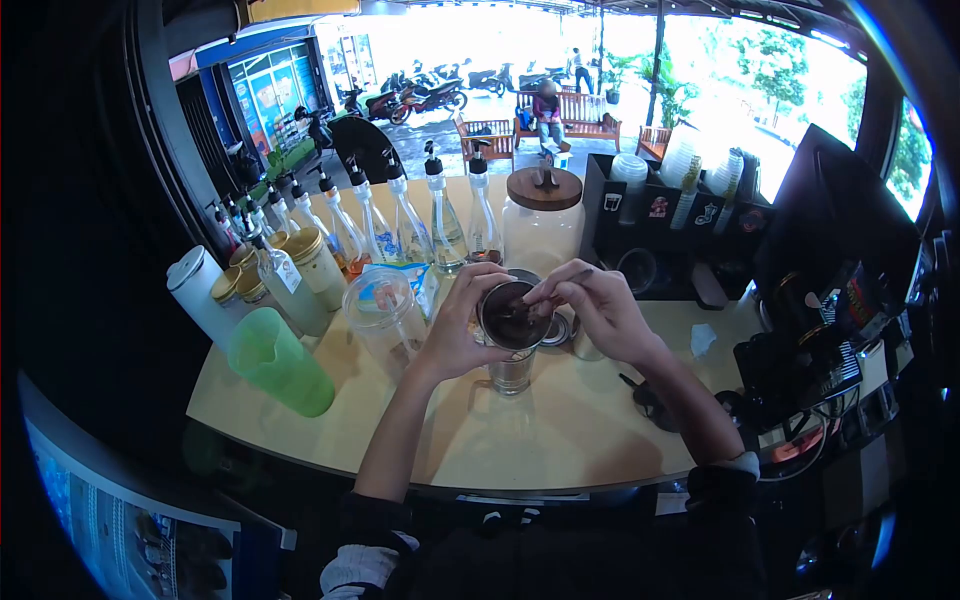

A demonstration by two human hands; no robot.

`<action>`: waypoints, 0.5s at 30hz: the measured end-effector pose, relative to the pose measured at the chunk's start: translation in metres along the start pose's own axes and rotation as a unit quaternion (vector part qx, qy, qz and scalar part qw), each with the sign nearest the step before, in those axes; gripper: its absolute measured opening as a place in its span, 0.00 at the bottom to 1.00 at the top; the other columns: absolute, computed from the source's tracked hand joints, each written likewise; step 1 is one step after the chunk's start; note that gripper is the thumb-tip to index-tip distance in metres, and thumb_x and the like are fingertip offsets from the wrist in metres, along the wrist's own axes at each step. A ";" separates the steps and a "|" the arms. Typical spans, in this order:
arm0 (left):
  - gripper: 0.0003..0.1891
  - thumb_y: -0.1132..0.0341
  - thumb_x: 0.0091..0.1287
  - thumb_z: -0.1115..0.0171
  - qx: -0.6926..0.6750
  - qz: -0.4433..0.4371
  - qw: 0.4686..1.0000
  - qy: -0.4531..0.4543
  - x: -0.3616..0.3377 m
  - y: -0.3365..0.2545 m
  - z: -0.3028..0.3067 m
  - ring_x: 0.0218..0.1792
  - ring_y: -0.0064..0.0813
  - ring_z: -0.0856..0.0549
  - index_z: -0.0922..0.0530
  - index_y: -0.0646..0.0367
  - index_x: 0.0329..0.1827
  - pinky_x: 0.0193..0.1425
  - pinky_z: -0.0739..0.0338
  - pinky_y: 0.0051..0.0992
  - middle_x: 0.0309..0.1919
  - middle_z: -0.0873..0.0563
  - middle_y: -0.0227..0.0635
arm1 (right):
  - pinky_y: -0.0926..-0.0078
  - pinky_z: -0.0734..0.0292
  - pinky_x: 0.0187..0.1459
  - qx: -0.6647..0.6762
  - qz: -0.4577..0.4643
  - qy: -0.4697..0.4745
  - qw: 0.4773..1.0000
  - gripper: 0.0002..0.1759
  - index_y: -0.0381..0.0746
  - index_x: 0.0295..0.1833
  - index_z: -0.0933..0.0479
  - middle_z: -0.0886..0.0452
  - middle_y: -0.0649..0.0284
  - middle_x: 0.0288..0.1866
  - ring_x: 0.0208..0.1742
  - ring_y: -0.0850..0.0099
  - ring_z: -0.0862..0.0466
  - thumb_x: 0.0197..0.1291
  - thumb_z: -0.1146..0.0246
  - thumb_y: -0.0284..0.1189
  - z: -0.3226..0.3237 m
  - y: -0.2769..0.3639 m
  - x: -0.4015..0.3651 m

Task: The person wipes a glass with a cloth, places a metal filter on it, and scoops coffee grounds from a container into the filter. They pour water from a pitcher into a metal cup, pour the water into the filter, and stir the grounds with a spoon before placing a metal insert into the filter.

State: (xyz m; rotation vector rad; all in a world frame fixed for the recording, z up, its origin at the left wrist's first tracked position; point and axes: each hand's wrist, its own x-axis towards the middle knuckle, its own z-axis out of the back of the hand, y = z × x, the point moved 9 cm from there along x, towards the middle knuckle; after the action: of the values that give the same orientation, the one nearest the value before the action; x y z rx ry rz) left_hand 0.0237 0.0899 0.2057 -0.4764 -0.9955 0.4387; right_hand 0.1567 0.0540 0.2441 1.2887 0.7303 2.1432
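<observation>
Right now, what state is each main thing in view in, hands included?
Left hand: wrapped around the cup
Right hand: bunched at the cup's mouth, grip unclear
Cup: open-topped, dark inside
Green pitcher: standing, open-topped
Big jar: standing, wooden lid on
Pump bottles: upright, in a row

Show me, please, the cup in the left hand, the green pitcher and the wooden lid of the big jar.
Cup [517, 347]: head view, on its front rim.
Green pitcher [282, 367]: head view, on its side wall.
Wooden lid [545, 194]: head view, on its top surface.
</observation>
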 end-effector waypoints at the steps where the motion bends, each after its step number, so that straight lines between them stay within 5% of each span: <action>1: 0.43 0.70 0.34 0.19 0.024 -0.003 1.000 0.009 0.000 -0.003 -0.001 0.63 0.40 0.28 0.29 0.54 0.60 0.67 0.28 0.34 0.58 0.30 0.37 | 0.78 0.21 0.41 0.038 -0.018 -0.018 0.999 0.11 0.31 0.42 0.23 0.16 0.61 0.36 0.34 0.78 0.17 0.72 0.51 0.24 0.003 -0.006 0.001; 15: 0.42 0.69 0.36 0.19 0.076 -0.024 0.997 0.023 -0.002 -0.008 0.000 0.62 0.41 0.27 0.30 0.54 0.60 0.66 0.25 0.34 0.58 0.30 0.38 | 0.79 0.21 0.40 0.080 -0.040 -0.017 0.996 0.13 0.30 0.43 0.27 0.16 0.60 0.38 0.35 0.80 0.18 0.74 0.53 0.27 0.010 -0.020 0.002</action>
State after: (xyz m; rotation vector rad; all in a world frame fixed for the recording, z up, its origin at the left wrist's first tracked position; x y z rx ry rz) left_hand 0.0236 0.0825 0.2087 -0.3238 -0.9189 0.4558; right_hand 0.1683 0.0713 0.2362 1.3489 0.9386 2.0291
